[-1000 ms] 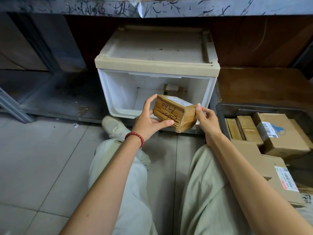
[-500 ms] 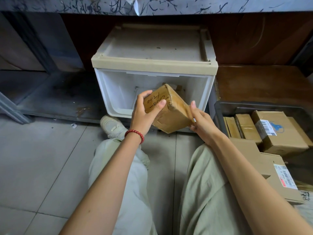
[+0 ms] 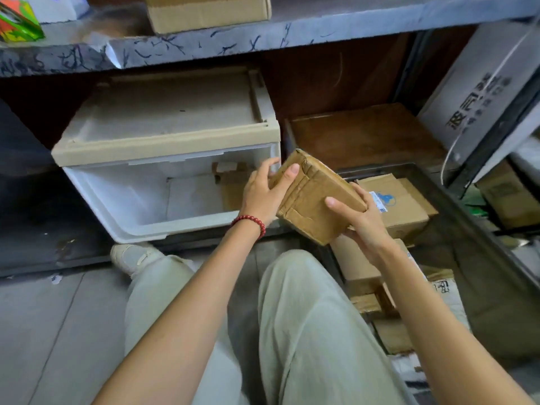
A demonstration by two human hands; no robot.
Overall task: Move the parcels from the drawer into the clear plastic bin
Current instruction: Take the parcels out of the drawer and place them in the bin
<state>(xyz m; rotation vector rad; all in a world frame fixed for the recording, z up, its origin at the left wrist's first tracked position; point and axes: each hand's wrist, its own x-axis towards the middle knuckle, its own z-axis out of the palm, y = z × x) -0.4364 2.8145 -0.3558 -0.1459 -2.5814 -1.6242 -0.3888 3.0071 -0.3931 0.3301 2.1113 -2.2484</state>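
Brown taped parcel is out of the white drawer and held in the air by both hands; a second ago it sits level in front of the drawer mouth with its handwritten side showing, half a second ago it tips up, and now it is turned to a plain taped face and shifted right, to the near-left corner of the clear plastic bin; left hand grips the upper-left end, thumb laid along the facing side, fingers wrapped behind; right hand grips the lower-right edge, thumb on the face, fingers curled underneath; parcel is tilted, not touching drawer or bin; bin already holds several parcels, including a labelled box just behind the right hand; judgement: carry phase is nearly over, and what remains is lowering and release into a free spot among the boxes; at least one more cardboard parcel shows at the drawer's back right, so the task is not finished; view has also swung right.
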